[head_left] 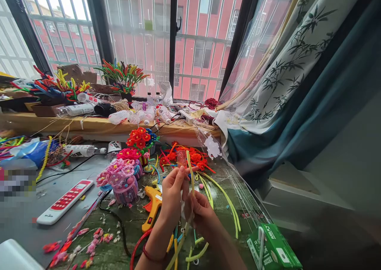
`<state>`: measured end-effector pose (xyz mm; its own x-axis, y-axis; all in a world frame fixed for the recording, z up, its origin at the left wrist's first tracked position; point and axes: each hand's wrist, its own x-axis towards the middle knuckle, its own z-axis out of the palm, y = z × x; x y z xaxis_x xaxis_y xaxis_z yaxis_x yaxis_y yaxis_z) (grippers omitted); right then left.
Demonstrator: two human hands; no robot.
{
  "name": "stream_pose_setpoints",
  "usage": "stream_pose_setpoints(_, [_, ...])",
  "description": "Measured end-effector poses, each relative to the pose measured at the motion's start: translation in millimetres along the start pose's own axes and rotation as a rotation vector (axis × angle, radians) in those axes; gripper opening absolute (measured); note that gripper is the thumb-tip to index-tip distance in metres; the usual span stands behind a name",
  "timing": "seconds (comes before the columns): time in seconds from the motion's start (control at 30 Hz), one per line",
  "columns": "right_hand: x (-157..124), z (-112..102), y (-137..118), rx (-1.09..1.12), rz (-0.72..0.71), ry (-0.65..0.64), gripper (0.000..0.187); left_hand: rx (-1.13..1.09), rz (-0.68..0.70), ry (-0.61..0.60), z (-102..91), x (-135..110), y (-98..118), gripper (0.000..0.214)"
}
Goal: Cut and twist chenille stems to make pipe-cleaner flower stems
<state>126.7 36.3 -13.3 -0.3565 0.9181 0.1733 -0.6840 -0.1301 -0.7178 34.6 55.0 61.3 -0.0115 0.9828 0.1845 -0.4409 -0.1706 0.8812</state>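
My left hand (pixel 172 188) is closed, its thumb and fingers gripping a clear flat strip (pixel 181 158) that looks like a plastic ruler. Along that strip runs a pale yellow pipe cleaner (pixel 189 162), its upper end standing free above my fingers. My right hand (pixel 202 208) pinches the same pipe cleaner lower down, close beside the left; its fingertips are partly hidden. More yellow-green pipe cleaners (pixel 229 198) lie just beyond and under my hands. Left of my left wrist lies an orange glue gun (pixel 153 206).
Pipe-cleaner flower pots (pixel 126 188) stand left of the glue gun. Red pipe-cleaner pieces (pixel 196 157) lie behind my hands. A white-and-red remote-like object (pixel 67 200) is at left, a green box (pixel 274 248) at front right. Bottles (pixel 119 117) crowd the sill.
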Motion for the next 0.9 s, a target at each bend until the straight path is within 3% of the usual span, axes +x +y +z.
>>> stream_pose_setpoints(0.27, [0.2,-0.7,-3.8,0.119,0.027,-0.017,0.033,0.105,0.022,-0.01,-3.1,1.2,2.7,0.035])
stream_pose_setpoints(0.6, [-0.1,4.5,0.3,0.071,0.033,0.004,0.024,0.213,0.06,0.015,2.9,-4.8,6.6,0.034])
stream_pose_setpoints(0.9, [3.0,1.6,4.8,0.016,0.053,0.034,0.031,0.214,0.119,0.023,0.5,-4.8,5.6,0.033])
